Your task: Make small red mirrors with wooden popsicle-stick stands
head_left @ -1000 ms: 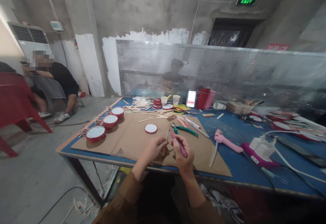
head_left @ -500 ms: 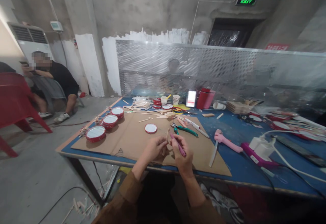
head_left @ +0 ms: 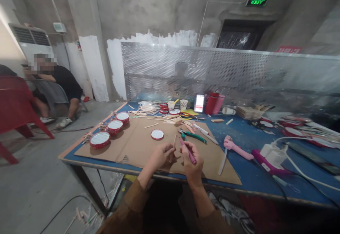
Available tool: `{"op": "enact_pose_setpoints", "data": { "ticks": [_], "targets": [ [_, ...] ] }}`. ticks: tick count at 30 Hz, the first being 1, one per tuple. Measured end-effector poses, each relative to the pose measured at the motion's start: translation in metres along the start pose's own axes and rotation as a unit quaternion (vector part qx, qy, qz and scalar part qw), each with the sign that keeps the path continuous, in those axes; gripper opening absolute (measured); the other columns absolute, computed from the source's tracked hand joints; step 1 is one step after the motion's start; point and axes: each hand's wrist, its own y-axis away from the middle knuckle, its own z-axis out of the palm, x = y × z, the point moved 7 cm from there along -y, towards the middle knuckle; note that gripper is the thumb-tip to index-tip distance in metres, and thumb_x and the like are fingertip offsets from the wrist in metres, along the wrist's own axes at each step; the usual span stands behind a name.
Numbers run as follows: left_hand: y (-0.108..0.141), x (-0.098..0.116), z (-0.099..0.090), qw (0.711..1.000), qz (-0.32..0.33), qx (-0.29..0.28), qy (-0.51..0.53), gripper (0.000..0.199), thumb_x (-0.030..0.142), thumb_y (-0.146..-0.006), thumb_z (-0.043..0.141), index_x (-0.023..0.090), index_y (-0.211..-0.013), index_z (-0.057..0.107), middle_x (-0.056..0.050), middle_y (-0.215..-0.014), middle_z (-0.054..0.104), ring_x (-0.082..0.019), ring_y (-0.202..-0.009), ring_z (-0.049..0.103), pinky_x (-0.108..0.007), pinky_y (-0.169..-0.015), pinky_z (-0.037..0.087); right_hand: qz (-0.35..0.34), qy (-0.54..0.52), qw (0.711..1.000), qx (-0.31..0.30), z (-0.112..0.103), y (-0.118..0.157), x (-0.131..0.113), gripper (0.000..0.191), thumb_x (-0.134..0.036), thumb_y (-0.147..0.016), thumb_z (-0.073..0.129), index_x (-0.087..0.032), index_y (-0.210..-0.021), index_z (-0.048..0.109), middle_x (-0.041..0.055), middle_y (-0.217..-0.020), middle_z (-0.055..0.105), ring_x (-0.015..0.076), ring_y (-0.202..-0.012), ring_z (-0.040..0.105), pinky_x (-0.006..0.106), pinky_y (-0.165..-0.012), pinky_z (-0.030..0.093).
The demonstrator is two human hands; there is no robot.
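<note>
Purple-pink pen [head_left: 191, 156], pale tan stick [head_left: 174, 141]

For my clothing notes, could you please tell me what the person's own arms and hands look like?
The left hand and right hand are bare, with no gloves or watch visible. Brown sleeves stop partway down the arms, leaving the lower part uncovered.

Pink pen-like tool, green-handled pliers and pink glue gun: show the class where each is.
Pink pen-like tool [head_left: 191, 156], head view: its barrel.
Green-handled pliers [head_left: 196, 136], head view: a handle.
Pink glue gun [head_left: 239, 150], head view: its body.

Matching plain brown sleeves [head_left: 136, 195]
</note>
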Motion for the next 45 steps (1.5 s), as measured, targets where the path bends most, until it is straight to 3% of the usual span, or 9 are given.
{"op": "enact_pose_setpoints", "data": {
  "ticks": [5,10,14,18,24,33,40,45],
  "targets": [
    [0.0000,0.0030,-0.0019,1.000,0.007,0.006,-0.008,0.032,0.046,-0.083,0.049,0.017,-0.072,0.055,-0.001,-0.061,0.058,-0.014,-0.064,0.056,-0.022,-0.063,0.043,-0.016,-0.001,1.000,-0.014,0.0020,-0.0008,-0.0030,0.035,-0.043,-0.085,0.054,-0.017,-0.106,0.064,0.0078,-0.089,0.071,0.0190,-0.077,0.067,0.026,-0.063,0.053],
    [0.0001,0.0039,-0.0020,1.000,0.024,0.004,-0.018,0.031,0.043,-0.084,0.048,0.016,-0.073,0.057,-0.001,-0.061,0.058,-0.013,-0.060,0.053,-0.022,-0.060,0.041,-0.021,0.025,0.999,-0.030,0.0051,-0.0018,-0.0020,0.035,-0.043,-0.084,0.055,-0.018,-0.108,0.064,0.0066,-0.090,0.071,0.0170,-0.069,0.065,0.025,-0.055,0.051],
    [-0.0002,-0.0004,0.0009,1.000,0.007,-0.013,-0.002,0.032,0.045,-0.085,0.046,0.016,-0.079,0.059,0.001,-0.058,0.057,-0.012,-0.054,0.051,-0.022,-0.057,0.041,-0.015,0.025,0.999,-0.034,0.0059,-0.0012,-0.0011,0.034,-0.042,-0.084,0.055,-0.018,-0.106,0.065,0.0058,-0.088,0.072,0.0172,-0.070,0.066,0.026,-0.061,0.053],
    [0.0000,0.0009,-0.0014,1.000,0.012,0.004,-0.006,0.033,0.045,-0.084,0.049,0.016,-0.075,0.058,-0.001,-0.061,0.059,-0.013,-0.061,0.055,-0.022,-0.061,0.042,-0.014,0.010,1.000,-0.022,0.0030,-0.0015,-0.0038,0.034,-0.042,-0.085,0.055,-0.017,-0.106,0.064,0.0067,-0.088,0.072,0.0191,-0.078,0.068,0.028,-0.068,0.054],
    [0.0006,0.0042,-0.0007,1.000,0.017,-0.005,-0.006,0.034,0.046,-0.084,0.048,0.015,-0.078,0.059,-0.001,-0.061,0.058,-0.013,-0.059,0.054,-0.023,-0.060,0.041,-0.011,0.021,0.999,-0.037,0.0049,-0.0018,-0.0038,0.036,-0.043,-0.084,0.055,-0.017,-0.107,0.065,0.0070,-0.087,0.072,0.0182,-0.071,0.067,0.026,-0.059,0.053],
    [0.0009,0.0020,-0.0001,1.000,0.012,-0.007,-0.009,0.030,0.043,-0.085,0.046,0.016,-0.075,0.056,0.001,-0.054,0.054,-0.013,-0.054,0.054,-0.022,-0.058,0.040,-0.041,0.010,0.999,-0.026,0.0046,-0.0022,-0.0037,0.033,-0.040,-0.085,0.055,-0.017,-0.106,0.065,0.0069,-0.087,0.072,0.0194,-0.078,0.067,0.029,-0.070,0.055],
    [0.0001,0.0012,-0.0019,1.000,0.014,0.002,-0.012,0.034,0.047,-0.084,0.049,0.016,-0.075,0.057,0.000,-0.060,0.057,-0.013,-0.059,0.055,-0.022,-0.059,0.041,-0.030,0.019,0.999,-0.033,0.0057,-0.0029,-0.0018,0.033,-0.040,-0.085,0.055,-0.017,-0.107,0.065,0.0069,-0.087,0.072,0.0192,-0.074,0.067,0.028,-0.063,0.055],
    [0.0005,-0.0007,0.0006,1.000,-0.008,-0.012,0.008,0.036,0.050,-0.084,0.048,0.016,-0.073,0.055,0.001,-0.056,0.055,-0.013,-0.056,0.054,-0.021,-0.059,0.041,-0.035,0.014,0.999,-0.017,0.0036,-0.0025,-0.0024,0.032,-0.039,-0.085,0.056,-0.017,-0.106,0.065,0.0075,-0.089,0.072,0.0196,-0.078,0.068,0.029,-0.069,0.055]
  ]
}}
